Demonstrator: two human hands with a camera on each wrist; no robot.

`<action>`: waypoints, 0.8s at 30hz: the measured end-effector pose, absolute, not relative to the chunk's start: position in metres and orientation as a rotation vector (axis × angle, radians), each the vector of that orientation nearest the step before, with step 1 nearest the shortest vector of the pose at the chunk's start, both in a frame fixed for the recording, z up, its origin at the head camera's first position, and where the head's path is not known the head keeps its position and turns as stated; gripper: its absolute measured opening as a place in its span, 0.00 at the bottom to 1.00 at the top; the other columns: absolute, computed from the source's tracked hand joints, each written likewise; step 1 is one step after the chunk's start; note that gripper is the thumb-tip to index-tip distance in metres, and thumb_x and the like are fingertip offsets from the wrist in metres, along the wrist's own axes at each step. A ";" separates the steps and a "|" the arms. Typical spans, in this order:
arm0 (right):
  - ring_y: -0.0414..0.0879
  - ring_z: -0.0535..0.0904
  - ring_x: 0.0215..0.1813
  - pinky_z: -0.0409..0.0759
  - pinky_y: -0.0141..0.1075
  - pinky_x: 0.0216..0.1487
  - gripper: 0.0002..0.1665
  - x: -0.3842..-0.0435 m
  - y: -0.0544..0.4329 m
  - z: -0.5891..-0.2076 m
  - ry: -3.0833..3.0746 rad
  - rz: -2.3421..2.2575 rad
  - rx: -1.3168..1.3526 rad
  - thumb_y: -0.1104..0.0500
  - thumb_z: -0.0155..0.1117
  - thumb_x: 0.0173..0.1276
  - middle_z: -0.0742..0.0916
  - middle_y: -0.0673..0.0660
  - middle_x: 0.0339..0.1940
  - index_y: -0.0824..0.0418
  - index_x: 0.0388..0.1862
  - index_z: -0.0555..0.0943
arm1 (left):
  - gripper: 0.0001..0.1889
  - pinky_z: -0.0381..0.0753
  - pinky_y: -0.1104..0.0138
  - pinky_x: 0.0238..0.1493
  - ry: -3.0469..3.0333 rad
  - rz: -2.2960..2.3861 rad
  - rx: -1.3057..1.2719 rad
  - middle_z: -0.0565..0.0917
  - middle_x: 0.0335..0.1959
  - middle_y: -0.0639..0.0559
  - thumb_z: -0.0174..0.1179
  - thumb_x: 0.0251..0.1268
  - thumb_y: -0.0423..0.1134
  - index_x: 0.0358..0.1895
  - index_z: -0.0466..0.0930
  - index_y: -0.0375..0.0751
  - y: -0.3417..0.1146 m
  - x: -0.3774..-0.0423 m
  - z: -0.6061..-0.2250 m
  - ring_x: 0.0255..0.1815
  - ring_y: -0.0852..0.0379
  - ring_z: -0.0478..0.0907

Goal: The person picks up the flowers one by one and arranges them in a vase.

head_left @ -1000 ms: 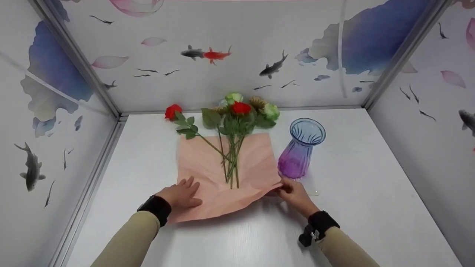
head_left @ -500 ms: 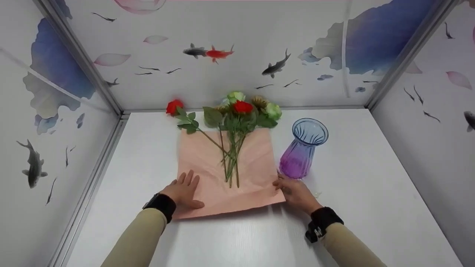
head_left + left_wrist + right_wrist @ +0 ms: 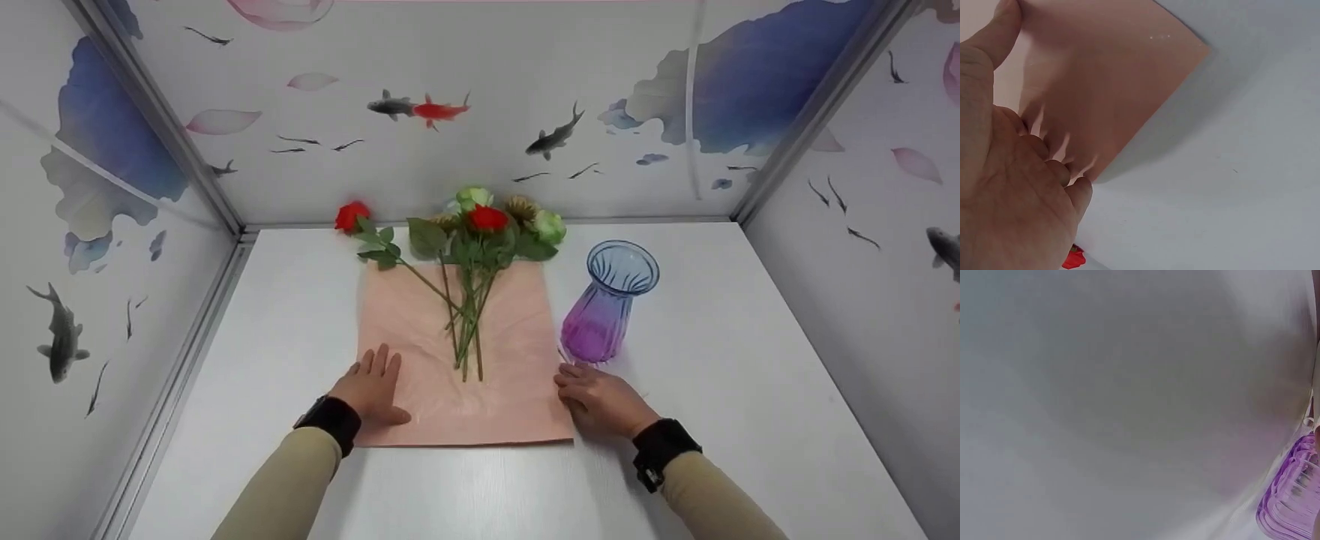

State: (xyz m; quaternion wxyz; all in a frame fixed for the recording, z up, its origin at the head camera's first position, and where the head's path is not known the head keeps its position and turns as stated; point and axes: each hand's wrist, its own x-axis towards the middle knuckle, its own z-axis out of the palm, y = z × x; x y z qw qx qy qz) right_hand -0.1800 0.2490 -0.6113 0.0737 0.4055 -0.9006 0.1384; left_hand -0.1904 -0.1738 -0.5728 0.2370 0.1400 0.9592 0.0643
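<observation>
A sheet of pink wrapping paper [image 3: 517,330] lies flat on the white table. Across it rest the green stems of a bunch of flowers: a red rose [image 3: 487,218], pale green blooms [image 3: 550,226] and leaves. Another red rose [image 3: 351,217] branches off to the left. My left hand [image 3: 367,390] rests with spread fingers on the paper's left part; the left wrist view shows the palm [image 3: 1010,197] over a paper corner. At the paper's right edge, my right hand [image 3: 604,397] touches it with bent fingers; whether they pinch it is hidden.
Just beyond my right hand stands a blue-to-purple ribbed glass vase [image 3: 600,322], close to the paper's right edge. Its purple base [image 3: 1292,495] shows in the right wrist view. Patterned walls [image 3: 480,157] enclose the table at the back and sides.
The paper's lifted front right edge has come down and now lies flat. My right hand has slid slightly along that right edge. The left hand keeps nearly the same place.
</observation>
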 end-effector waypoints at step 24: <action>0.55 0.82 0.64 0.73 0.53 0.69 0.14 -0.170 0.261 -0.609 -2.697 0.364 1.298 0.61 0.66 0.71 0.89 0.57 0.56 0.60 0.54 0.88 | 0.54 0.59 0.38 0.74 2.713 0.257 0.287 0.55 0.80 0.29 0.72 0.59 0.59 0.77 0.57 0.27 -0.152 -0.183 -0.565 0.79 0.29 0.53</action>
